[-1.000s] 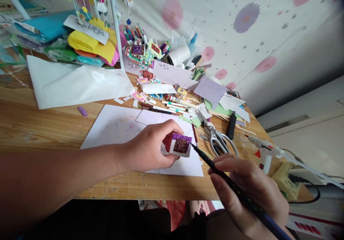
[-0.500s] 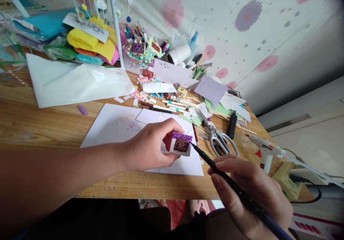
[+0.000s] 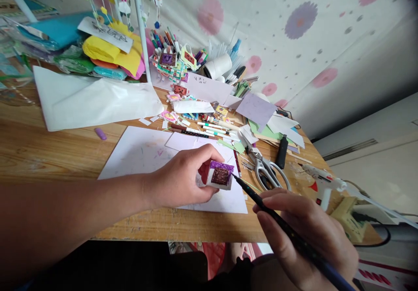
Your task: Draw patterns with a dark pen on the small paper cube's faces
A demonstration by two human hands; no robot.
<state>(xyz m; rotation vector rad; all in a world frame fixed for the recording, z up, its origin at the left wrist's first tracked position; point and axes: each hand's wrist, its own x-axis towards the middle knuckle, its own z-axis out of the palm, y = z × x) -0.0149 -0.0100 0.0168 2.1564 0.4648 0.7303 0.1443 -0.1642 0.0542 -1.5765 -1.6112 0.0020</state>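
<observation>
Barely anything has shifted since a second ago; our hands sit where they were and only the view has nudged a touch. We've got our left hand (image 3: 178,180) pinched on the little card (image 3: 220,175), tilting its brown-and-purple face toward us over the white sheet (image 3: 137,152) near the desk's (image 3: 39,147) front edge, so the pen can get at it. Our right hand (image 3: 307,234) is closed on the pen (image 3: 281,225), its tip right at the card's right edge, looks like touching. Scissors (image 3: 266,171) and glue gun (image 3: 321,184) lie just right of the sheet, toward the desk's right edge, within easy reach.
</observation>
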